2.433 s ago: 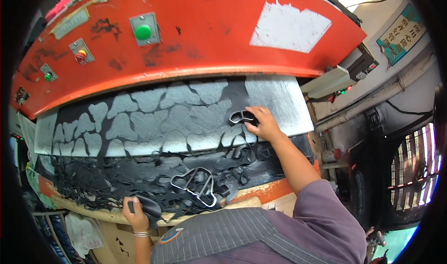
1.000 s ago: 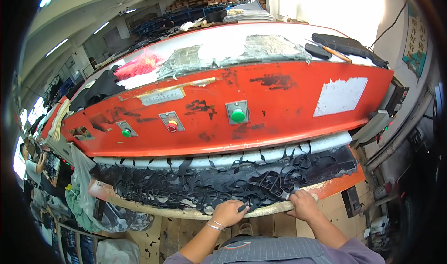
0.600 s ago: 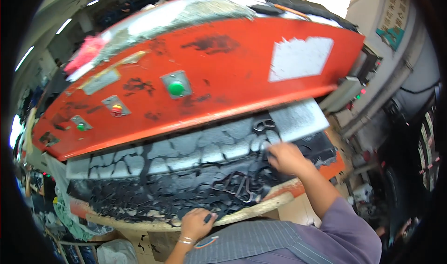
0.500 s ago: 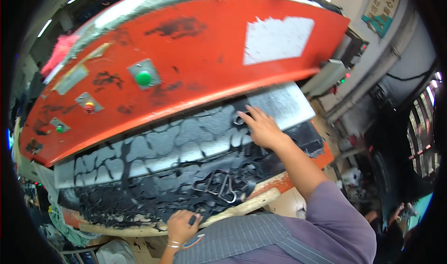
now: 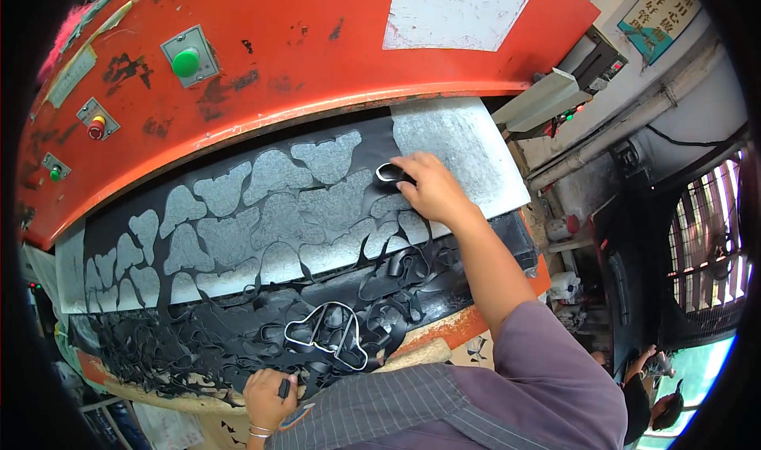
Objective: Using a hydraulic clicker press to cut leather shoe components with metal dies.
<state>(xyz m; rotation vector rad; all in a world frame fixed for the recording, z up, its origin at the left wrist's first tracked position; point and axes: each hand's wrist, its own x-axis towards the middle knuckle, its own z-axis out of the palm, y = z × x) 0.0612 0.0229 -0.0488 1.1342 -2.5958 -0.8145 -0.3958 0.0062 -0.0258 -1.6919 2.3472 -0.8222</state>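
My right hand (image 5: 434, 190) has its fingers and thumb around a small metal-edged cutting die (image 5: 384, 173), set on the black sheet (image 5: 369, 145) near its right end. That sheet is full of cut-out gaps, through which a pale cutting board (image 5: 468, 137) shows. At the near edge, my left hand (image 5: 268, 398) is closed, with a small black piece (image 5: 284, 387) at its fingers; its kind is unclear. A larger curved metal cutting die (image 5: 358, 347) with crossbars lies on tangled black scrap (image 5: 198, 335) between my hands.
A red press beam (image 5: 317, 69) with a green button (image 5: 185, 63) and a red stop knob (image 5: 97, 128) spans the far side. A worn pale padded edge (image 5: 416, 359) runs along the front. Another person (image 5: 662, 410) is at the lower right.
The view has shifted closer over the board, so the press sits higher. My right hand has closed round the small die. My left hand stays at the front edge.
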